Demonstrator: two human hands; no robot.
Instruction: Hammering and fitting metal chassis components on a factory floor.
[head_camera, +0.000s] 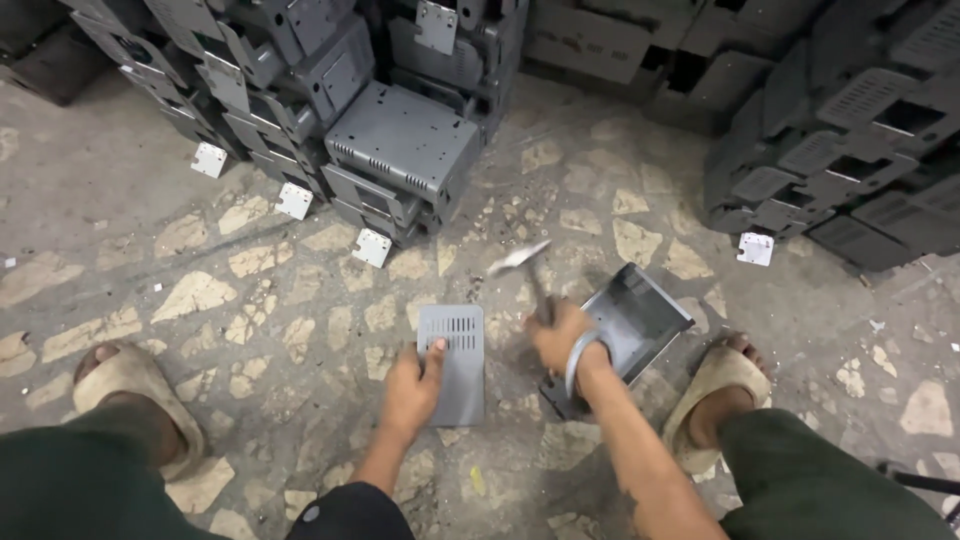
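Note:
My left hand (412, 388) presses on a flat grey metal plate (455, 372) with a slotted vent at its far end, lying on the floor between my feet. My right hand (562, 338) grips the handle of a hammer (520, 260), whose blurred head is raised above the floor beyond the plate. A metal bangle circles my right wrist. Just right of that hand lies a bent grey metal housing (640, 318), open side up and tilted.
Stacks of grey metal housings (400, 140) stand at the back left and middle, darker stacks (840, 150) at the back right. My sandalled feet (135, 385) (715, 385) flank the work spot. The floor is cracked stone with debris.

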